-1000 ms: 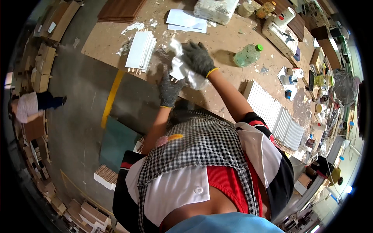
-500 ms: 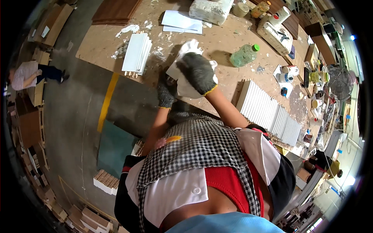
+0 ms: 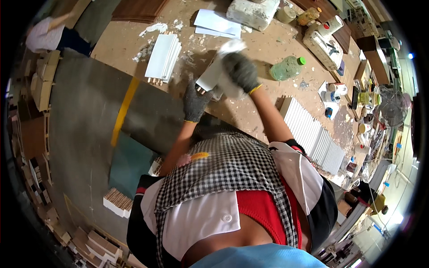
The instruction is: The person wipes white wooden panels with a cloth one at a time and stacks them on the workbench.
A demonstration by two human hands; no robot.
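Holding white panel (image 3: 209, 79), left hand (image 3: 195, 102) at table edge (image 3: 117, 64)

Panel (image 3: 209, 78) between left hand (image 3: 195, 102) and right hand (image 3: 241, 72), panel stack (image 3: 163, 57) to its left, bottle (image 3: 287, 68) right, papers (image 3: 217, 23) beyond

Yellow-edged grey gloves (image 3: 195, 103) are worn with a checked apron (image 3: 214, 174) and ribbed red top (image 3: 261, 212).
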